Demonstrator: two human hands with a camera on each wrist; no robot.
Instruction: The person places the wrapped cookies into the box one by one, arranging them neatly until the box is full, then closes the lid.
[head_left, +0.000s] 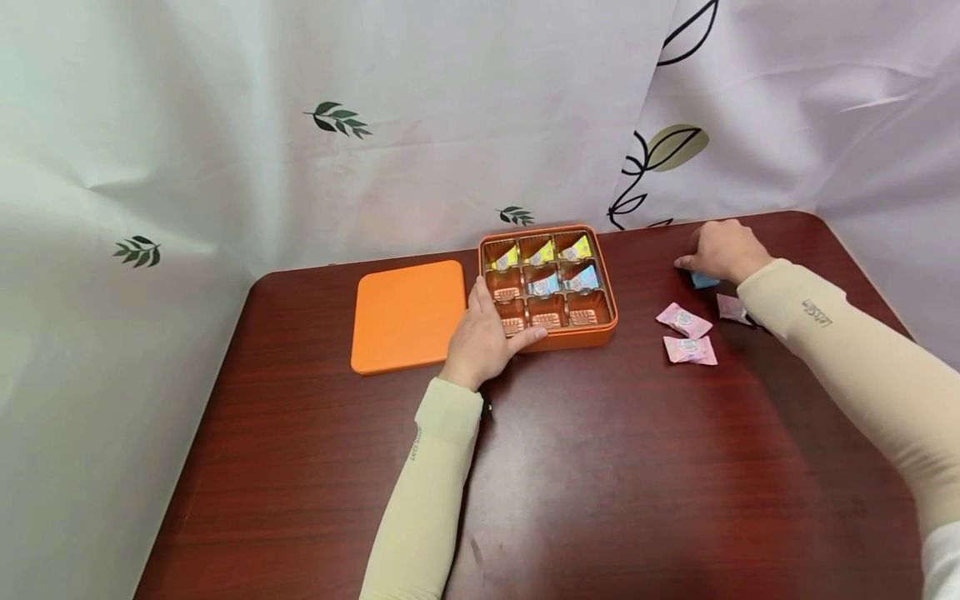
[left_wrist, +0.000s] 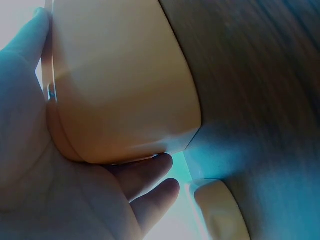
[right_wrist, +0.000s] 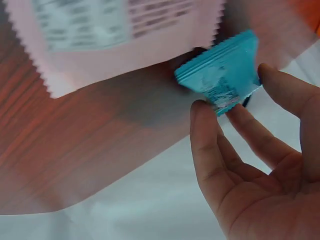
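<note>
An orange box (head_left: 572, 338) with a compartmented copper-coloured insert lies uncovered near the back of the table. My left hand (head_left: 480, 337) rests against its near-left corner, thumb along the front rim and fingers straight along the left side. Yellow-wrapped candies (head_left: 540, 254) fill the back row; two blue-wrapped candies (head_left: 543, 286) sit in the middle and right compartments of the middle row. To the right of the box, my right hand (head_left: 723, 250) pinches another blue-wrapped candy (right_wrist: 220, 72) between its fingertips. In the head view that hand partly hides this candy.
Left of the box lies the flat orange lid (head_left: 408, 317). Three pink-wrapped candies, one (head_left: 690, 350) nearest me, lie on the dark red wooden table (head_left: 600, 467) near my right forearm. A white patterned curtain (head_left: 420, 183) hangs behind the table.
</note>
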